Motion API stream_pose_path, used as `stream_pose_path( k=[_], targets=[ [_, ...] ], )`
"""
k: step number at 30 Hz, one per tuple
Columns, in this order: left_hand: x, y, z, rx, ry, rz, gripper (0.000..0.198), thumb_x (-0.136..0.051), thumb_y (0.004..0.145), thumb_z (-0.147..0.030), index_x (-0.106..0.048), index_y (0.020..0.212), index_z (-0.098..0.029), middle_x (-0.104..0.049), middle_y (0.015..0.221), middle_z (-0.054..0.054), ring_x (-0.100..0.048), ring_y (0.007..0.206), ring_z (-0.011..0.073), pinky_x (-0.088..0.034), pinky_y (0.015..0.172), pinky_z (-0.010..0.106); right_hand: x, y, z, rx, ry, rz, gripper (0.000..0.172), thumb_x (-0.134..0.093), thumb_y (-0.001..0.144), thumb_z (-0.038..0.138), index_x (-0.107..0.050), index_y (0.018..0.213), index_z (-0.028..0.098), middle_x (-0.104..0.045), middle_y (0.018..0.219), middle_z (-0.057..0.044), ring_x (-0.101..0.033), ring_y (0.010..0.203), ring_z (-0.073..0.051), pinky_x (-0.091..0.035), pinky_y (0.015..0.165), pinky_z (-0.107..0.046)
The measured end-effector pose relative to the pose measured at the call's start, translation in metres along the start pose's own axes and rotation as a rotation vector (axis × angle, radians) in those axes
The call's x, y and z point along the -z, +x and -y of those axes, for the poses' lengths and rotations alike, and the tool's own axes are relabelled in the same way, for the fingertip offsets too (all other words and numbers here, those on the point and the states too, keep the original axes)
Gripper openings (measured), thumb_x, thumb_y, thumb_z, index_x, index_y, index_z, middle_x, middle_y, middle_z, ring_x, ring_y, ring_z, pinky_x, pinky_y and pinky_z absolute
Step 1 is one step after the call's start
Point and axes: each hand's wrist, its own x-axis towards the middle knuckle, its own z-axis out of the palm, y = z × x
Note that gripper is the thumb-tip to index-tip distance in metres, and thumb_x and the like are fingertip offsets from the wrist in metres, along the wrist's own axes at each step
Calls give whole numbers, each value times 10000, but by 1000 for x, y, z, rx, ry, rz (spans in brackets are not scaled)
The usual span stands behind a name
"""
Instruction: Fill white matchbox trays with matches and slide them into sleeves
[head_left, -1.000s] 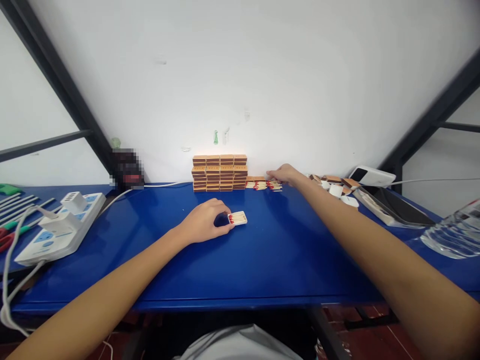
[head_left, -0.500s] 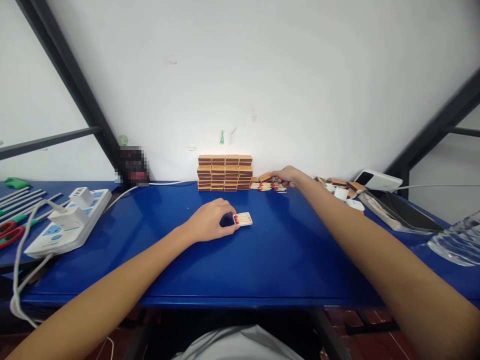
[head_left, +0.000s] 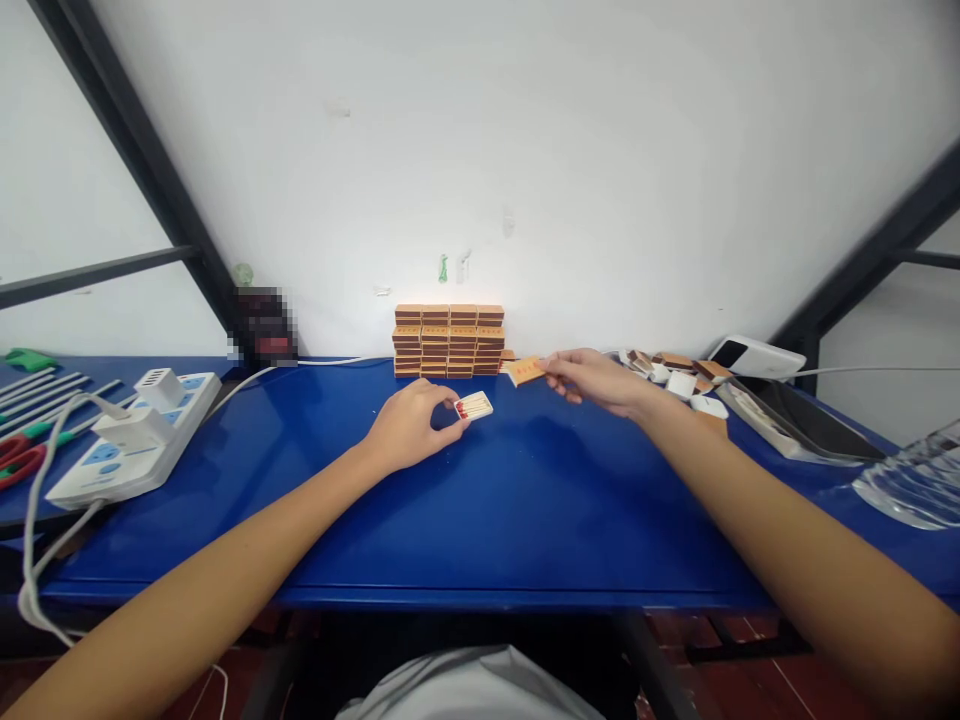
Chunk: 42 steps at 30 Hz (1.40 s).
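Note:
My left hand (head_left: 409, 425) pinches a small white matchbox tray (head_left: 474, 406) filled with red-tipped matches, lifted slightly off the blue table (head_left: 480, 520). My right hand (head_left: 596, 378) holds an orange matchbox sleeve (head_left: 524, 371) by one end, above the table and to the right of the tray. Behind both stands a neat stack of orange matchboxes (head_left: 448, 340) against the wall.
Loose matchbox sleeves and white trays (head_left: 675, 375) lie at the back right, beside a white device (head_left: 757, 355) and a dark tablet (head_left: 806, 418). A white power strip (head_left: 131, 440) with cables and scissors (head_left: 22, 460) sits left. Crumpled clear plastic (head_left: 911, 480) lies far right.
My right hand has drawn back from the loose matches by the stack, bringing an orange sleeve toward the tray. My left hand has raised the tray and shifted it slightly farther away.

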Motion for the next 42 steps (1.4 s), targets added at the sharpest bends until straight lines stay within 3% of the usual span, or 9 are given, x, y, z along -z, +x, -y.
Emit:
stream_pose_path(
  k=[4, 10, 18, 30, 36, 42],
  targets=[
    [-1, 0, 2, -2, -21, -52, 223, -760, 956, -400, -769, 1090, -223, -819, 1086, 64, -738, 1004, 260, -585, 914, 419, -26, -13, -1, 58, -9, 114, 436, -830, 890, 563, -648, 778, 183, -622, 724, -4, -491, 566, -94, -368, 444, -233],
    [0, 0, 1, -24, -62, -58, 221, -765, 954, -401, -784, 1091, -228, -826, 1086, 63, -752, 991, 260, -594, 930, 423, -41, -13, 0, 81, -7, 119, 429, -820, 906, 547, -640, 764, 184, -618, 694, -2, -513, 559, -94, -390, 439, -218],
    [1, 2, 2, 25, -179, -80, 202, -784, 926, -372, -803, 1070, -231, -847, 1080, 45, -793, 983, 253, -617, 930, 398, -39, -14, -3, 67, -50, 139, 431, -800, 928, 520, -630, 729, 179, -634, 692, -11, -512, 556, -90, -407, 442, -209],
    [-2, 2, 3, 47, -327, -138, 227, -819, 889, -377, -820, 1063, -231, -858, 1055, 22, -812, 954, 220, -653, 874, 318, -40, -19, 5, 57, -75, 52, 355, -766, 960, 356, -616, 685, 189, -628, 650, -10, -514, 531, -89, -405, 435, -211],
    [-2, 2, -1, 49, -340, -136, 243, -825, 887, -382, -822, 1073, -226, -859, 1058, 27, -813, 960, 219, -650, 885, 320, -44, -20, 4, 66, -46, 132, 338, -750, 967, 384, -628, 721, 187, -635, 654, -9, -515, 538, -91, -424, 453, -214],
    [0, 3, 1, 39, -303, -143, 214, -817, 885, -375, -822, 1040, -228, -858, 1042, 25, -807, 945, 216, -642, 871, 322, -31, -15, -1, 71, -5, 111, 377, -780, 942, 445, -603, 723, 195, -614, 680, -11, -524, 562, -100, -409, 456, -223]
  ],
)
